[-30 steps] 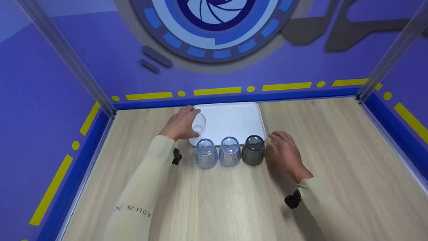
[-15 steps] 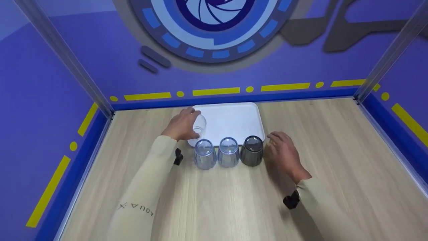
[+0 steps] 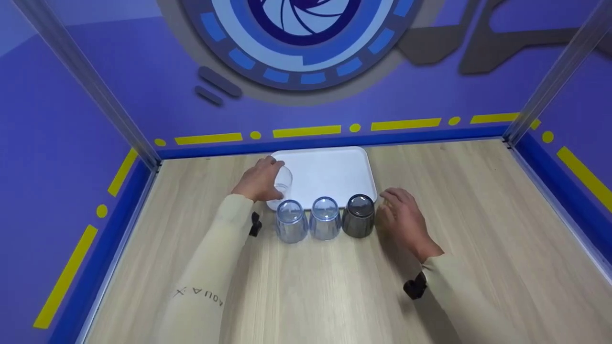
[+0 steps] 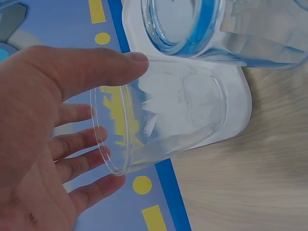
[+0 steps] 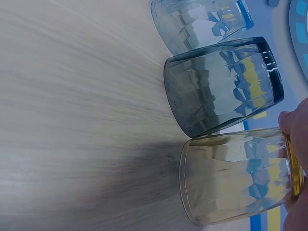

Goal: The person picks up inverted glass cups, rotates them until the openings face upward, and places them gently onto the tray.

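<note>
We see a matt, pale wood-grain desk (image 3: 334, 286), a smooth white plastic tray (image 3: 330, 172), and glossy transparent tumblers: clear (image 4: 163, 120), blue-tinted (image 3: 290, 220), smoky grey (image 3: 358, 216), amber (image 5: 236, 178).

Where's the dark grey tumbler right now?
Head view: the dark grey tumbler stands upside down, rightmost of three in the row, beside the right hand.
</note>
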Available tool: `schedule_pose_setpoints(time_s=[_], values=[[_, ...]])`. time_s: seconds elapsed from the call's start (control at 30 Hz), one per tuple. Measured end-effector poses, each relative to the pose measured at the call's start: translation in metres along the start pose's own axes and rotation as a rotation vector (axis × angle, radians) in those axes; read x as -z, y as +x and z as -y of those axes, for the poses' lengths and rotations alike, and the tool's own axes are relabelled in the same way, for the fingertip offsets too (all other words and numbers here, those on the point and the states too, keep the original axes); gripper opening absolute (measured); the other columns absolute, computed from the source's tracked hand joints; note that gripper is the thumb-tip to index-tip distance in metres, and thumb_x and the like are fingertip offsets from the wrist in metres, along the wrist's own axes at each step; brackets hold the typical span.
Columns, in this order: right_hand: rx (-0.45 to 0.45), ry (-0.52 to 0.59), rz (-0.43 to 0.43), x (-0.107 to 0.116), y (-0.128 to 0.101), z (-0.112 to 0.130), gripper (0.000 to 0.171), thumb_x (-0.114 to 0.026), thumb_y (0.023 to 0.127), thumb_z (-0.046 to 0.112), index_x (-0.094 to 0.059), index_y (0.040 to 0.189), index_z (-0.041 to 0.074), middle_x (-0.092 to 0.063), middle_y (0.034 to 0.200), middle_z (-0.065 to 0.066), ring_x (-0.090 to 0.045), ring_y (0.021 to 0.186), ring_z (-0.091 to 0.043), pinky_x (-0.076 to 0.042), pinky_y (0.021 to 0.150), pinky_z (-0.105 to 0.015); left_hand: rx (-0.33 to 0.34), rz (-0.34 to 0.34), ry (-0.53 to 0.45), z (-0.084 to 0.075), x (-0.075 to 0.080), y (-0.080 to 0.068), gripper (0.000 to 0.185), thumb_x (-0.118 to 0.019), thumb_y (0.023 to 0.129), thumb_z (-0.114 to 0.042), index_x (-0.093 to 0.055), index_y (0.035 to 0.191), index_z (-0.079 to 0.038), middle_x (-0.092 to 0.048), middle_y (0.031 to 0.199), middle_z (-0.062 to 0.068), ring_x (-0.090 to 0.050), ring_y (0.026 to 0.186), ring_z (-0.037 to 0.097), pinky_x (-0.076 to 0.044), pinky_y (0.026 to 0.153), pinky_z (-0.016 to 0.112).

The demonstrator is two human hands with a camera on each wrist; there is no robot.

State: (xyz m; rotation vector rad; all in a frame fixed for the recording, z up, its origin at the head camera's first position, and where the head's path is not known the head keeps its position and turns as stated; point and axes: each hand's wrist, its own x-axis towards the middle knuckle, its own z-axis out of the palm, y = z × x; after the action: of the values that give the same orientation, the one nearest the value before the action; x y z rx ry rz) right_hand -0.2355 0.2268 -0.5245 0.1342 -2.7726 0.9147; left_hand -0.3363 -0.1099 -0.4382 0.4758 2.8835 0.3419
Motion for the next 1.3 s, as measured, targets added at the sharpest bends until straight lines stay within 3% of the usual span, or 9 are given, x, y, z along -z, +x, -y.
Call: schedule_pose_setpoints(time_s=[0.57, 1.3], values=[[-0.007, -0.025, 0.016, 0.001, 0.001, 0.000, 0.035, -0.055, 0.098, 0.015, -0.057, 0.132, 0.005, -0.049, 0.137, -0.011, -0.039, 0.134, -0.029, -0.036, 0.112, -0.048, -0.021, 0.019, 0.008, -0.002, -0.002, 0.000, 0.082, -0.079, 0.077, -0.023, -0.039, 0.148, -0.011, -0.038, 0.149, 0.013, -0.042, 0.130, 0.029, -0.042, 0.109, 0.046], [-0.018, -0.035, 0.029, 0.001, 0.000, 0.002, 0.036, -0.054, 0.099, 0.016, -0.056, 0.133, 0.006, -0.048, 0.138, -0.010, -0.037, 0.135, -0.029, -0.033, 0.114, -0.049, -0.004, 0.055, -0.007, 0.003, -0.011, 0.007, 0.083, -0.079, 0.078, -0.024, -0.037, 0.149, -0.011, -0.038, 0.149, 0.013, -0.039, 0.134, 0.030, -0.038, 0.111, 0.047]])
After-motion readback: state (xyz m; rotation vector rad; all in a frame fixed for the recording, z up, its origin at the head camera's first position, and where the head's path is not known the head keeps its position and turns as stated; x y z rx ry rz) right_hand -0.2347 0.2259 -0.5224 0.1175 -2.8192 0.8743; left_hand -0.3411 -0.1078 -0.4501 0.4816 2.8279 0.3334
